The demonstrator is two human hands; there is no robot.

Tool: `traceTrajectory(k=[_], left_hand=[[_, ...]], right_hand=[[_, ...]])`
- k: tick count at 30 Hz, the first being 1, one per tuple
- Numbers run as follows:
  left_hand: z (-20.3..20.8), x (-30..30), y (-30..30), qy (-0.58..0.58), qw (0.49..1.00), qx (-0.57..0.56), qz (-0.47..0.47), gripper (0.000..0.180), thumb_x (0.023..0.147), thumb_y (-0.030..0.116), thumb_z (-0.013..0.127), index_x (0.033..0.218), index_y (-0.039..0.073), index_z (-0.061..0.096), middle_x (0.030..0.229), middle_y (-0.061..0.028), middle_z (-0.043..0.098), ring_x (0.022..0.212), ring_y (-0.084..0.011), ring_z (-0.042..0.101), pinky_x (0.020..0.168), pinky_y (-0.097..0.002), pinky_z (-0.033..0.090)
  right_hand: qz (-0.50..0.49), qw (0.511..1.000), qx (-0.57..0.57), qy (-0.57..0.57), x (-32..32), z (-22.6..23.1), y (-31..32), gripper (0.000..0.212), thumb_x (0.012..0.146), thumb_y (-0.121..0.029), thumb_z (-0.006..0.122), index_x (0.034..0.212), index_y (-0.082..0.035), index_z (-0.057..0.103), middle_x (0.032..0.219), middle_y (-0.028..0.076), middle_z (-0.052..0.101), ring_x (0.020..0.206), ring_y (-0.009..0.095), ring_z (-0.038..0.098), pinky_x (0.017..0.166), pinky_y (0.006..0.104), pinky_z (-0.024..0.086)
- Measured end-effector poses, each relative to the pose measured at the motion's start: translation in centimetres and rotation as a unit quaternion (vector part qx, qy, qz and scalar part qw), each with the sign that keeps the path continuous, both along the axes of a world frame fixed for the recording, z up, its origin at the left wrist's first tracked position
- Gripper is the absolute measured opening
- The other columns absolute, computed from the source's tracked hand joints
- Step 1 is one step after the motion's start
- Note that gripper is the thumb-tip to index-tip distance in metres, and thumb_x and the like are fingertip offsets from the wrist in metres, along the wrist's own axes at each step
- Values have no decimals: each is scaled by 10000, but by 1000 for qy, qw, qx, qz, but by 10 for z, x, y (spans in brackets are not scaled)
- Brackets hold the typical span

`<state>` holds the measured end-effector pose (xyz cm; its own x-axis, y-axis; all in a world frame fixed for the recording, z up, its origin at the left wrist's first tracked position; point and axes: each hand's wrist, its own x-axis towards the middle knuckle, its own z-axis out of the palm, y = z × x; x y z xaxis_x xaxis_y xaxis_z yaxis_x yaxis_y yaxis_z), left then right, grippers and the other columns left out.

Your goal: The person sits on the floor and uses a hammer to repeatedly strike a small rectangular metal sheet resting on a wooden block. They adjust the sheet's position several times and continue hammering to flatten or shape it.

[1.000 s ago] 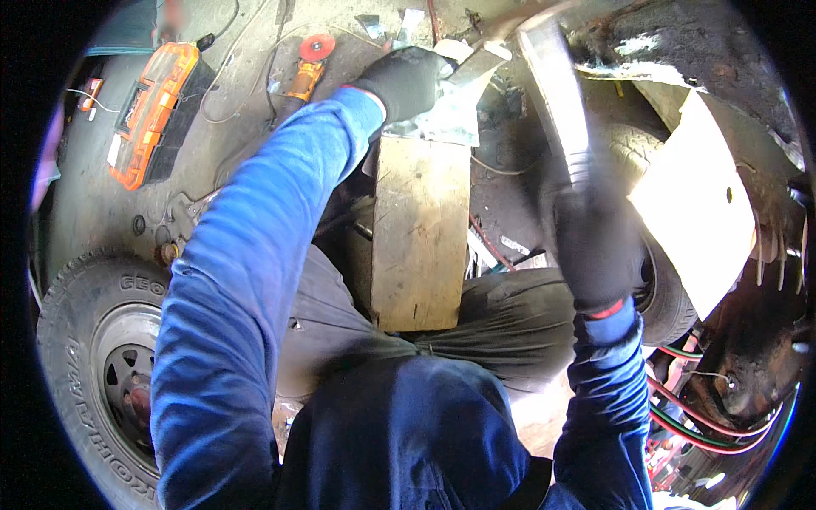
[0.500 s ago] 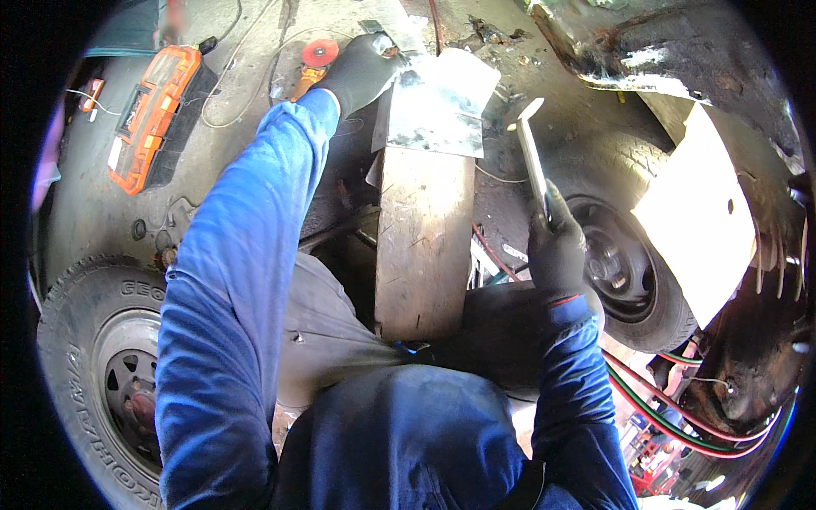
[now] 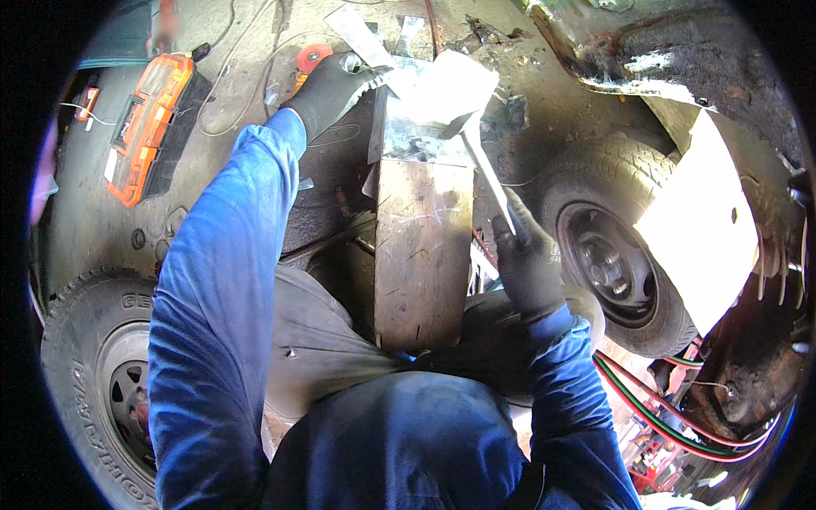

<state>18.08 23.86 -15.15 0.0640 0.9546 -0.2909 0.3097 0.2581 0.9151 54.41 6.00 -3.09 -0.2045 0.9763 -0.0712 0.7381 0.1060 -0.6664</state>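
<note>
My gloved right hand [image 3: 527,259] is closed round the handle of a hammer [image 3: 489,170]. The hammer head lies over the right part of a bright sheet metal plate [image 3: 416,140]; I cannot tell whether it touches. Under the plate is a long scuffed wooden block [image 3: 422,255] that reaches back between my knees. At the plate's far left edge, my gloved left hand [image 3: 334,92] pinches the near end of a narrow sheet metal strip [image 3: 361,36], which slants away to the far left. Glare washes out part of the plate.
An angle grinder [image 3: 311,61] with a red disc lies beyond my left hand. An orange and black toolbox [image 3: 151,127] stands at left. Tyred wheels [image 3: 608,255] flank me on both sides. A large pale panel [image 3: 701,225] leans at right, above red and green hoses [image 3: 654,416].
The hammer has come down and left, from beside the plate to over it. My left hand has shifted left and slightly nearer, and the strip now slants more to the left.
</note>
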Motion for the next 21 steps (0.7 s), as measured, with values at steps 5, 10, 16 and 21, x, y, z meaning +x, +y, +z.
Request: traceTrajectory(k=[5,10,16,21], left_hand=[[-5,18,5,-200,974,67,86,331,1033,219,817,1292,15,779,1133,-22,784,1008,-96,676,903,-275,513],[-9,28,10,-221,969,33,104,381,1003,204,850,1315,0,777,1153,-38,806,1033,-115,706,908,-275,539],[-4,2,6,-241,967,35,68,398,1048,249,807,1366,16,754,1313,-39,769,1243,-147,674,1125,-314,482],[-2,-19,1,-202,977,-1,62,406,1042,249,813,1361,6,750,1311,-46,765,1228,-150,683,1110,-327,500]], right_hand=[[-128,990,0,-54,7,-2,7,448,1110,-197,666,1527,-32,645,1348,271,757,1256,322,766,1027,397,582],[-143,987,-63,-47,10,-5,10,443,1109,-221,660,1527,-75,661,1256,286,773,1180,349,792,958,415,598],[-71,995,-36,-65,11,-9,5,449,1080,-175,667,1514,-62,661,1209,298,763,1111,374,801,928,436,602],[-41,990,28,-134,13,-15,2,486,1075,-225,686,1550,-131,652,1077,282,775,956,439,787,813,517,606]])
